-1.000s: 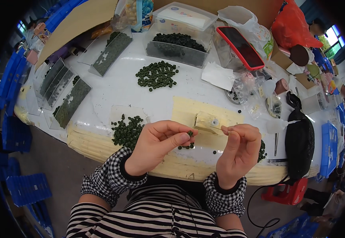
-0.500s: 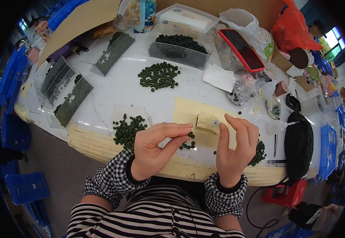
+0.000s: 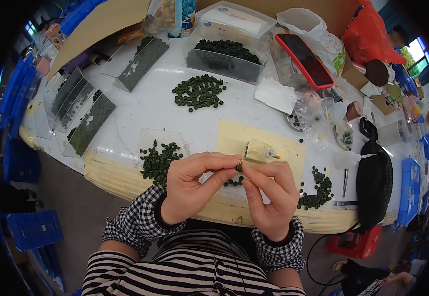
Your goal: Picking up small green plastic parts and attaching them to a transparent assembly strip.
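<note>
Between the thumb and index finger of my left hand [image 3: 192,185] is a small dark green round piece [image 3: 238,168]. My right hand [image 3: 272,197] meets it there, its index fingertip at the piece and its fingers curled together. Whatever else its fingertips hold is too small to make out. Just beyond the fingertips, a pale yellow block [image 3: 258,151] with a small whitish tip stands on a yellow sheet [image 3: 288,153]. A few loose green pieces [image 3: 233,182] lie under the hands. Beside my left hand is one pile of green pieces [image 3: 157,160], and beside my right another pile [image 3: 318,190].
Farther back lie another green pile [image 3: 199,92] and a clear bin [image 3: 224,59] of dark pieces. Slanted clear trays [image 3: 93,126] stand at the left. To the right are a red-cased phone [image 3: 305,61], a white squeeze bottle [image 3: 347,159], tweezers [image 3: 345,183] and a black pouch [image 3: 374,177].
My right hand has moved left and down from the yellow block to the green piece at my left fingertips. My left hand has stayed nearly still, keeping its pinch.
</note>
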